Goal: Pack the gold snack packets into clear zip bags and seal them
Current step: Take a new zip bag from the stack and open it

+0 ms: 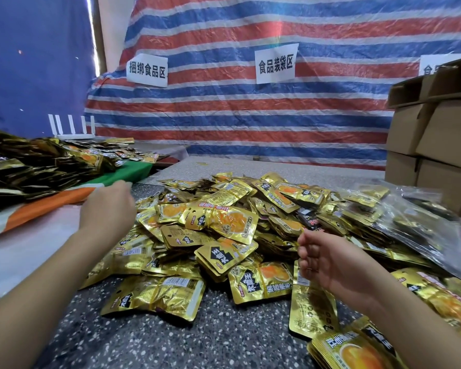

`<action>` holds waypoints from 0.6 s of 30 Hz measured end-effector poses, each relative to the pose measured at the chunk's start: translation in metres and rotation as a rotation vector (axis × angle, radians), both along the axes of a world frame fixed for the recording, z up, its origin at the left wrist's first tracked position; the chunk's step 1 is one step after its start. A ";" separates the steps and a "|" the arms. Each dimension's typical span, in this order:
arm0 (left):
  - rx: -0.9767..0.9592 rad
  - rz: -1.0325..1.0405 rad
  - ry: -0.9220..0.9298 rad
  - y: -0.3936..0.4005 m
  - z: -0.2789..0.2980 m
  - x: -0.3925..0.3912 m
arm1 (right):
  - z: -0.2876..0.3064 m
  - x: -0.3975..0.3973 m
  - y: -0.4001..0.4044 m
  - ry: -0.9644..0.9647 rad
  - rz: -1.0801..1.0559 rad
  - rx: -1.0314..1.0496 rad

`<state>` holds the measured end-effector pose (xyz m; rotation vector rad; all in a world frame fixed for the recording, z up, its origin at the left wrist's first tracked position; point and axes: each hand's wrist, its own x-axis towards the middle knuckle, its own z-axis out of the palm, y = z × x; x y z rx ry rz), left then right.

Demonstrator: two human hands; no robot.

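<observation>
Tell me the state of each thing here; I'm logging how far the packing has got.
Left hand: reaching forward over the pile's left edge, holding nothing visible.
Right hand: loosely curled above the pile, empty.
Gold packets: loose, heaped on the speckled table.
Zip bags: filled with packets, lying at the right; seals cannot be told.
Boxes: stacked at the right, top flaps open.
</observation>
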<state>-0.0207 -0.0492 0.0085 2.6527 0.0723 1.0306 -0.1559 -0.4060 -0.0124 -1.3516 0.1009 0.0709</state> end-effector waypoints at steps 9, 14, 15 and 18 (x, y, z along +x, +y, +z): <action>-0.309 -0.634 -0.009 -0.131 0.001 -0.067 | -0.001 0.000 0.000 0.026 -0.016 -0.023; -0.483 -0.873 0.003 -0.162 -0.023 -0.096 | 0.000 0.000 0.000 0.026 -0.035 -0.036; -0.504 -0.895 0.020 -0.163 -0.028 -0.099 | 0.000 0.000 0.000 0.020 -0.048 -0.056; -0.501 -0.966 0.051 -0.165 -0.040 -0.103 | -0.001 0.001 0.005 0.006 -0.083 -0.114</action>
